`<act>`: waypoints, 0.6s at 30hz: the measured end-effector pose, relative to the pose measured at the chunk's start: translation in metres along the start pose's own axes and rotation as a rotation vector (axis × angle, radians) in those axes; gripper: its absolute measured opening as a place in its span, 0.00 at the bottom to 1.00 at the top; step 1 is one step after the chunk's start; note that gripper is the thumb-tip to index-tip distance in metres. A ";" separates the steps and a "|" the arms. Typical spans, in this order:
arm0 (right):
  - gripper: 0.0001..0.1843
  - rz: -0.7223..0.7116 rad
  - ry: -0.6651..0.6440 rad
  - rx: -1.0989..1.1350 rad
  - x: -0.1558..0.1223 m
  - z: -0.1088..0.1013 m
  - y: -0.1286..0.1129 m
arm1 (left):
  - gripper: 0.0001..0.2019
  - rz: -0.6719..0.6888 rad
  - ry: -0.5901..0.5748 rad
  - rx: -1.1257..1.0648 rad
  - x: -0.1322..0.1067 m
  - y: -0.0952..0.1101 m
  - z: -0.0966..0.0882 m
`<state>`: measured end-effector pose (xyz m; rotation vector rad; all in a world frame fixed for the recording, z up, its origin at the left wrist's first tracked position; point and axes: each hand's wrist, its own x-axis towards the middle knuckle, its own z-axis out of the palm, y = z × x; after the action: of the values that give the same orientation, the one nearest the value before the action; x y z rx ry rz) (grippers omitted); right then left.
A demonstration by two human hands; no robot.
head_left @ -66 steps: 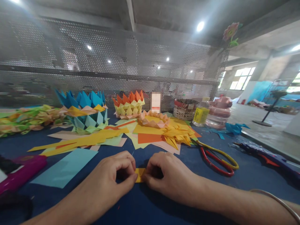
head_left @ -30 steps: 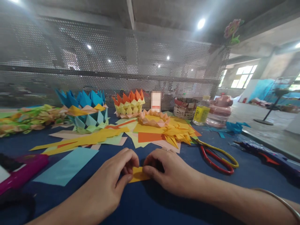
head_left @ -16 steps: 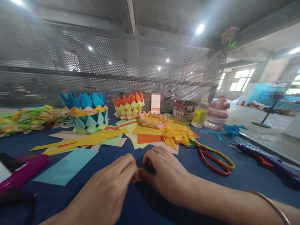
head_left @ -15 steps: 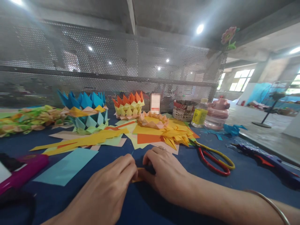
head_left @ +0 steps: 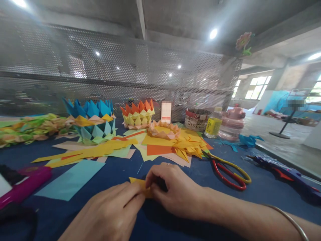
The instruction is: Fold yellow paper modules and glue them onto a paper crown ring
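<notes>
Between my hands, low over the dark blue table [head_left: 82,214], is a small piece of yellow-orange paper [head_left: 137,181], mostly hidden by my fingers. My left hand [head_left: 112,204] is closed on its left side, fingers pressed together. My right hand [head_left: 173,189] pinches its right side between thumb and curled fingers. Just ahead lie loose coloured papers and a pile of folded yellow paper pieces [head_left: 189,145]. A light blue paper sheet [head_left: 71,180] rests left of my left hand. Scissors [head_left: 229,170] with one red and one yellow handle lie to the right of my right hand.
Folded-paper bowls, blue [head_left: 96,122] and orange-yellow [head_left: 137,115], stand behind, with a peach paper ring [head_left: 164,130]. A yellow-labelled bottle [head_left: 213,124] and pink jug [head_left: 231,124] are back right. A magenta glue gun [head_left: 27,184] lies left; a dark blue tool [head_left: 288,175], right.
My hands have shifted slightly towards me and turned on the paper. A yellow-orange corner now shows above my left fingers. The other things stay in place.
</notes>
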<state>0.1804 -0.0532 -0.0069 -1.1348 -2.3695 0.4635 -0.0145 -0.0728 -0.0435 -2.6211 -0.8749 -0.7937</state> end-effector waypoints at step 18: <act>0.05 -0.327 -0.146 -0.055 -0.007 -0.028 0.023 | 0.20 0.133 0.074 -0.018 -0.003 0.000 0.003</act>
<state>0.2141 -0.0416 0.0034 -0.7340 -2.6447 0.3792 -0.0156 -0.0727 -0.0475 -2.6152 -0.6694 -0.8605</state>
